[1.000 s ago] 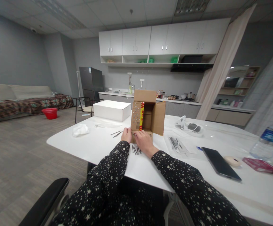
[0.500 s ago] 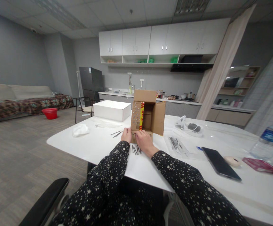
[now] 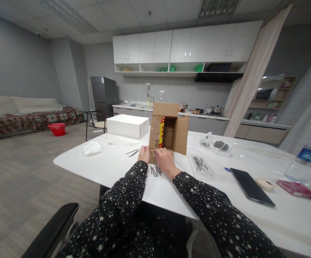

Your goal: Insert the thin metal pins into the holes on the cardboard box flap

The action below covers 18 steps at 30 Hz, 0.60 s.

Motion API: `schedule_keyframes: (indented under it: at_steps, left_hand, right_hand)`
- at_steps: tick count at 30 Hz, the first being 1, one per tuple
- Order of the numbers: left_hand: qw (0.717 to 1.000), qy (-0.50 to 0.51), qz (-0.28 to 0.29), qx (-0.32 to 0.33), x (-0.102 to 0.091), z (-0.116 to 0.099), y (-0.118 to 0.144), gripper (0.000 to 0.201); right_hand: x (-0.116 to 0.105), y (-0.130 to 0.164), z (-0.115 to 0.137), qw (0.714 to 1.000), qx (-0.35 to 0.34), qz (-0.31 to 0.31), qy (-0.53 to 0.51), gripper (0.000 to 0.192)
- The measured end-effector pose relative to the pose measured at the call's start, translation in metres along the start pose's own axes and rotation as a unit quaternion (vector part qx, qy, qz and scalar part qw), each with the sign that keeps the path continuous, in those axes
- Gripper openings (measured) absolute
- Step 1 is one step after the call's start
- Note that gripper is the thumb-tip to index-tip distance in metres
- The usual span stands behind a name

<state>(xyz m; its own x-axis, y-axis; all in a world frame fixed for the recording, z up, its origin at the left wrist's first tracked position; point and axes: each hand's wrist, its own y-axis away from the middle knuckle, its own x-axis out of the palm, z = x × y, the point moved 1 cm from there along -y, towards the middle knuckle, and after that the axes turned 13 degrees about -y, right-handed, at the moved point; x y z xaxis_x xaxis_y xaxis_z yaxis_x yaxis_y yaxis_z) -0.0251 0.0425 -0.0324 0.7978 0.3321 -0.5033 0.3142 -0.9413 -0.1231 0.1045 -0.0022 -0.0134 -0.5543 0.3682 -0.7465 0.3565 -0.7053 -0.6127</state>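
Note:
A cardboard box (image 3: 182, 134) stands on the white table with its open side facing me and its flaps spread. Its left flap carries rows of small shiny dots and a yellow-red strip (image 3: 161, 132). My left hand (image 3: 144, 154) is closed at the left edge of the box's lower flap (image 3: 153, 158), apparently gripping it. The fingers of my right hand (image 3: 166, 162) are bent together over the same flap; what they pinch, if anything, is too small to name. Several long metal nails or screws (image 3: 154, 171) lie just in front of the flap, and a few more thin metal pieces (image 3: 133, 152) left of my left hand.
A white box (image 3: 128, 125) sits behind on the left, near crumpled white plastic (image 3: 92, 148). To the right lie a clear bag of metal pieces (image 3: 202, 166), white goggles (image 3: 219, 146), a black phone (image 3: 252, 187), a pink pack (image 3: 297, 189) and a water bottle (image 3: 307, 161).
My right fingers have shifted very slightly on the lower flap. Otherwise nothing has visibly moved.

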Motion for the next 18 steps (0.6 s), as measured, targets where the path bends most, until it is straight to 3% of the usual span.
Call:
schedule_keyframes:
  at_steps: [11, 18]
  left_hand:
    - [1.000, 0.007, -0.001, 0.004, 0.0016, 0.0026, -0.0020, 0.027]
    - [1.000, 0.010, 0.001, 0.009, 0.0032, 0.0047, -0.0036, 0.028]
  right_hand:
    - [0.0006, 0.0002, -0.0008, 1.000, 0.016, -0.001, 0.016, 0.021]
    - [-0.0005, -0.0022, -0.0031, 1.000, 0.015, 0.000, 0.011, 0.030]
